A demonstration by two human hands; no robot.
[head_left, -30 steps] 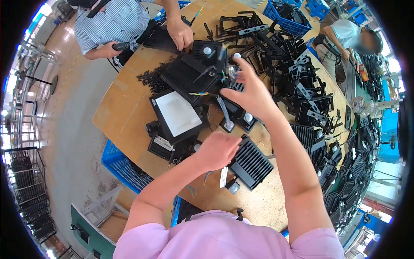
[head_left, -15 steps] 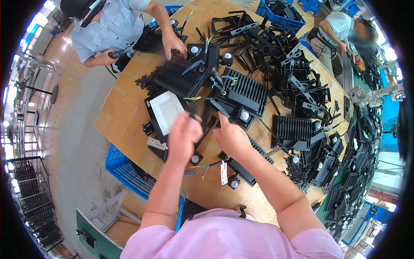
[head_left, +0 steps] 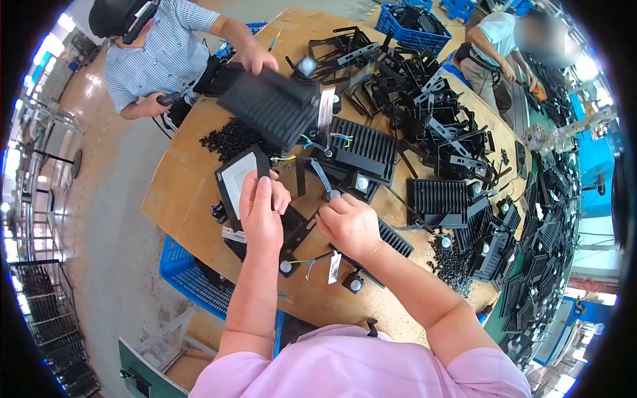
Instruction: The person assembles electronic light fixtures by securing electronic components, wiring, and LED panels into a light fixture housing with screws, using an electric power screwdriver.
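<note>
My left hand [head_left: 263, 215] is closed around a black metal bracket [head_left: 263, 163], which sticks up past the thumb. Just behind it lies a black floodlight [head_left: 229, 162] with a pale glass face. My right hand [head_left: 352, 227] has its fingers curled together beside a black bracket arm [head_left: 320, 176]; what the fingertips pinch, if anything, is hidden. Beyond that hand sits a finned black floodlight [head_left: 363, 152] with a round white sensor [head_left: 361, 183] and coloured wires. Below, between my forearms, a white label [head_left: 334, 268] hangs near another sensor [head_left: 355, 285].
Across the table, a co-worker's hand [head_left: 257, 58] holds a finned black housing [head_left: 269, 106], blurred. Brackets [head_left: 431, 113] are heaped at the back right. Small black parts [head_left: 229, 139] lie at the left, more [head_left: 454, 265] at the right. A blue crate [head_left: 192, 275] stands below the left edge.
My left hand, blurred before, now shows a bracket in its grip. My right hand's outstretched index finger has curled in. The co-worker's finned housing has risen off the table. The view has shifted slightly.
</note>
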